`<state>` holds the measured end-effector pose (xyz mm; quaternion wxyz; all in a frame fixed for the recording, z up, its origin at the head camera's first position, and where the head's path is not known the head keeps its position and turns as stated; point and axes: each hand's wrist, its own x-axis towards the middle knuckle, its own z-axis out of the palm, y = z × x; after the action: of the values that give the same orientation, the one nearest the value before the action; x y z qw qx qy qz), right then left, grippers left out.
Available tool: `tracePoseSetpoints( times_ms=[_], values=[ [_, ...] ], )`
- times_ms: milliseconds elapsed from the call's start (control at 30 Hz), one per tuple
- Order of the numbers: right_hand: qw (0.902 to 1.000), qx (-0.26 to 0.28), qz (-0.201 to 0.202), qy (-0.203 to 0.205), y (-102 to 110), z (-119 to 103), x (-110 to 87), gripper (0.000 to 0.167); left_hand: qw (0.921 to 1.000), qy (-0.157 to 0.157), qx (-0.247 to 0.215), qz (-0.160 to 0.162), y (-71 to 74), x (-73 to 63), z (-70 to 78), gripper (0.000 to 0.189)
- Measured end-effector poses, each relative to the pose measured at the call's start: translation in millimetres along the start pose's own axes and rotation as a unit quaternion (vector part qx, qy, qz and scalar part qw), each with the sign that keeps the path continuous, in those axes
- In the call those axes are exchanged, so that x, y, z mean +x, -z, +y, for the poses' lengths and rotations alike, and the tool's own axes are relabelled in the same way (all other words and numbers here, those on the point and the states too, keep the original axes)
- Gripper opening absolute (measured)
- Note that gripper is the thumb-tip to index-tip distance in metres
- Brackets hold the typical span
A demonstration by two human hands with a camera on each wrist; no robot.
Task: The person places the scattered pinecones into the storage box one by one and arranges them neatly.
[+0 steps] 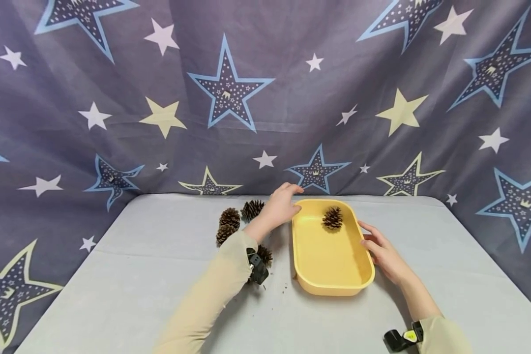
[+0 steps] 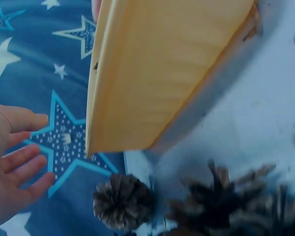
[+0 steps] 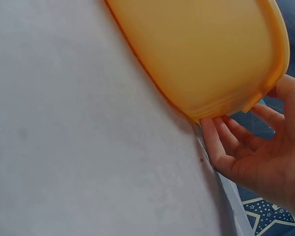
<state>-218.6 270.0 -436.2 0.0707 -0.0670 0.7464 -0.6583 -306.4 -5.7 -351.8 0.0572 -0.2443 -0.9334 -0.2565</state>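
Observation:
A yellow rectangular tub (image 1: 327,285) stands on the table, with one pine cone (image 1: 333,219) inside near its far end. My right hand (image 1: 382,253) holds the tub's right side; in the right wrist view its fingers (image 3: 214,140) lie against the outer wall and one digit reaches over the rim. My left hand (image 1: 280,204) is by the far left corner of the tub, and the left wrist view shows it apart from the wall with nothing in it. Left of the tub lie several brown pine cones (image 1: 229,219), some partly hidden by my left forearm.
A pale cloth covers the table (image 1: 128,275), with small dark crumbs (image 1: 285,286) left of the tub. Behind the table's far edge hangs a dark curtain (image 1: 283,123) with stars. A wrist camera (image 1: 258,269) on my left arm sits close over the nearer pine cones.

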Motion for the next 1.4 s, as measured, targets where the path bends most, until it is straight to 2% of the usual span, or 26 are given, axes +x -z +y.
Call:
tracePoseSetpoints(
  times_ms=[200,367,633,733,933,1067,1267,1400],
  values=[
    [1.0000,-0.002,0.004,0.000,1,1,-0.8,0.055,0.9992,0.036,-0.015,0.003,3.9,-6.0,-19.2,0.039],
    [1.0000,-0.001,0.001,0.001,1,1,-0.1,0.055,0.9982,0.057,-0.011,-0.014,3.1,-10.9,-34.7,0.042],
    [1.0000,0.003,0.003,0.002,1,1,-0.5,0.055,0.9954,0.080,-0.009,-0.051,0.5,-11.6,-43.4,0.051],
    [1.0000,0.003,0.000,0.001,1,0,-0.6,0.055,0.9953,0.075,-0.004,-0.062,-0.3,-11.3,-44.8,0.050],
    [1.0000,0.004,0.000,-0.001,1,0,-0.1,0.056,0.9954,0.036,0.017,-0.088,-1.8,-10.8,-45.1,0.049],
    [1.0000,0.005,0.000,0.001,1,1,0.8,0.056,0.9937,0.035,0.031,-0.101,-1.5,-10.7,-43.9,0.052],
    [0.9999,0.004,-0.009,0.005,2,3,1.2,0.056,0.9877,0.036,0.080,-0.129,-1.7,-11.5,-41.0,0.051],
    [0.9999,0.005,-0.008,0.005,2,3,0.8,0.056,0.9875,0.037,0.087,-0.126,-2.7,-11.5,-39.0,0.042]
  ],
)
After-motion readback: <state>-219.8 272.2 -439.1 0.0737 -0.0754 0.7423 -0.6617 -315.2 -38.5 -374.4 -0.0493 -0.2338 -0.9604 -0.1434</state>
